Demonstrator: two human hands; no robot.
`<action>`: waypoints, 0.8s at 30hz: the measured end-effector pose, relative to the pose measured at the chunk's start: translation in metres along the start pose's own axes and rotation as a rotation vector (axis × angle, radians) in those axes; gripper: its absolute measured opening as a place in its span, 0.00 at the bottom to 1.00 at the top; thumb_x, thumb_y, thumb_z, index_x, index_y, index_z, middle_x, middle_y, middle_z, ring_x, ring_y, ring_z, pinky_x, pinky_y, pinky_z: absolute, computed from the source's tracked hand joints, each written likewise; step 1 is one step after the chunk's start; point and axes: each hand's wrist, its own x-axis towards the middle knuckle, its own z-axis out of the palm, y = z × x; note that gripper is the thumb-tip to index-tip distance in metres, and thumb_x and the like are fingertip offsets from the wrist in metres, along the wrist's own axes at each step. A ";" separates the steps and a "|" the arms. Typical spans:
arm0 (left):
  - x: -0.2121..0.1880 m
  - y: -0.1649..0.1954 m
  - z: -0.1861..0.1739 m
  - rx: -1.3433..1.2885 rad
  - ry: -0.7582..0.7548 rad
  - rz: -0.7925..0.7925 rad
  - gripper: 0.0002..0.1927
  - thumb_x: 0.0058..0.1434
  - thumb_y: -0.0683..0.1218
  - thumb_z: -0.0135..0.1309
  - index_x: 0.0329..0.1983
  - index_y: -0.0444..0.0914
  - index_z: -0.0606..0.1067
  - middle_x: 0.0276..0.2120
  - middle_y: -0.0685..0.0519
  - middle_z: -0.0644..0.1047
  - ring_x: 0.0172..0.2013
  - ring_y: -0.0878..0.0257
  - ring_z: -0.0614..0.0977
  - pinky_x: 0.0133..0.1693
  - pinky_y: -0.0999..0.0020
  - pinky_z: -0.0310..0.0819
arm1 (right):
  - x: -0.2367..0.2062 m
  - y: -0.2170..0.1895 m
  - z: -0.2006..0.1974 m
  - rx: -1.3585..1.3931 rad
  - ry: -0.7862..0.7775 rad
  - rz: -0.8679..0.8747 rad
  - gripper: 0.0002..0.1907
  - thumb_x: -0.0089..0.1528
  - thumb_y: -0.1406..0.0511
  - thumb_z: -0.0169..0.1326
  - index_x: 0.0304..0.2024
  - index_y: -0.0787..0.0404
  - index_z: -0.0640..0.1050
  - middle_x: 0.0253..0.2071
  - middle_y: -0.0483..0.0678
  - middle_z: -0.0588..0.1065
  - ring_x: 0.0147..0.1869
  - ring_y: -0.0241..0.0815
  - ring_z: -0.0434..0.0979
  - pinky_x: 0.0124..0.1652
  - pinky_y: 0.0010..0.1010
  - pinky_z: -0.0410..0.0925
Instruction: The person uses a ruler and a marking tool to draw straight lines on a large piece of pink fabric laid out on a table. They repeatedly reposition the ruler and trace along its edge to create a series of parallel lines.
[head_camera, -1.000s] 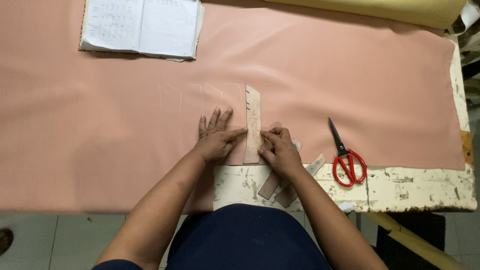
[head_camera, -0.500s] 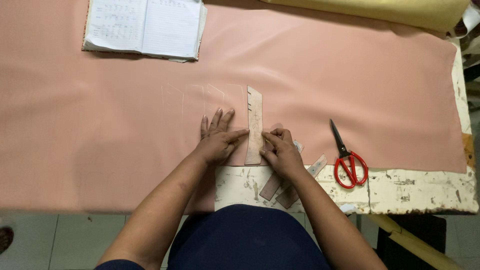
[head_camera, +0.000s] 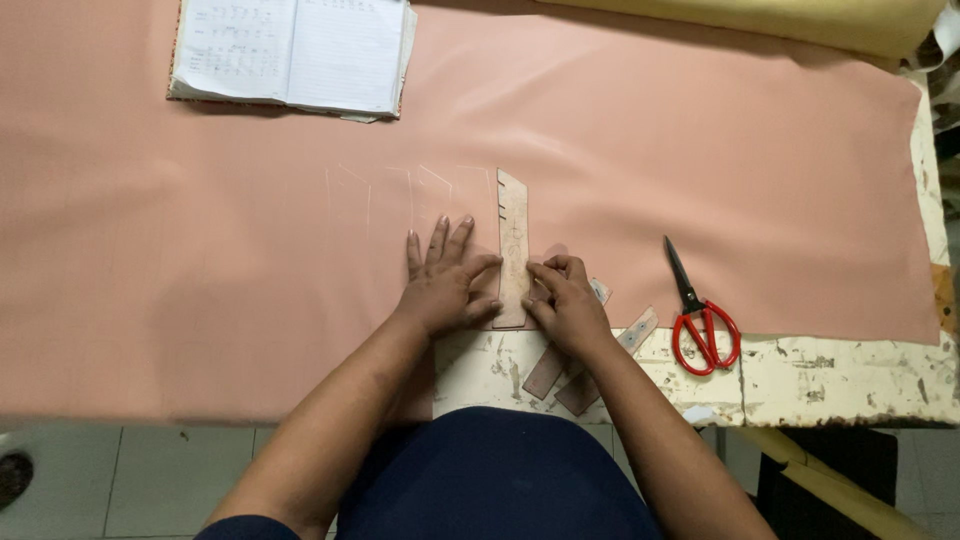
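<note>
Head view: a narrow cardboard template (head_camera: 513, 250) lies upright on the pink fabric (head_camera: 200, 290), near the fabric's near edge and a little right of centre on the bench (head_camera: 860, 375). Left hand (head_camera: 445, 285) lies flat with fingers spread, pressing fabric and the template's left edge; thumb reaches across toward the strip. Right hand (head_camera: 565, 300) sits at the template's lower right edge, fingers curled and pinched together as if around a small marker; the tool itself cannot be made out. From the template toward 9 o'clock, faint chalk outlines (head_camera: 400, 195) of the same shape run in a row, several side by side, so by my reading a run of tracings is done and the present one is in hand. Fabric toward 3 o'clock of the template looks unmarked; whether more tracings belong there cannot be told. No cuts visible in the fabric. At 5 o'clock of the hands, further cardboard strips (head_camera: 560, 375) lie on the bare, paint-chipped bench top. Red-handled scissors (head_camera: 700, 320) rest at 3 o'clock, blades on the fabric, handles over its edge, apart from both hands. An open notebook (head_camera: 295, 50) lies at 11 o'clock, far side. Yellow cloth (head_camera: 800, 20) at 1 o'clock.
</note>
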 end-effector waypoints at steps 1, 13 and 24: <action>0.001 0.004 0.001 0.016 0.037 0.057 0.34 0.54 0.63 0.57 0.66 0.60 0.70 0.76 0.51 0.45 0.75 0.48 0.38 0.66 0.37 0.18 | -0.001 0.002 0.002 -0.001 0.003 -0.001 0.28 0.58 0.60 0.62 0.61 0.50 0.76 0.61 0.49 0.67 0.51 0.47 0.79 0.51 0.37 0.72; 0.005 0.051 0.067 -0.045 0.008 0.083 0.34 0.65 0.40 0.42 0.72 0.21 0.52 0.34 0.31 0.81 0.32 0.38 0.83 0.37 0.46 0.78 | 0.039 -0.026 -0.035 0.018 0.157 -0.182 0.14 0.69 0.59 0.51 0.49 0.58 0.83 0.41 0.53 0.74 0.45 0.51 0.77 0.46 0.37 0.70; 0.010 0.044 0.095 0.041 0.038 0.228 0.24 0.63 0.40 0.45 0.59 0.20 0.62 0.30 0.36 0.79 0.27 0.43 0.84 0.27 0.50 0.79 | 0.062 -0.062 -0.035 -0.046 -0.321 -0.158 0.15 0.65 0.57 0.54 0.41 0.61 0.83 0.35 0.55 0.81 0.39 0.52 0.82 0.42 0.39 0.72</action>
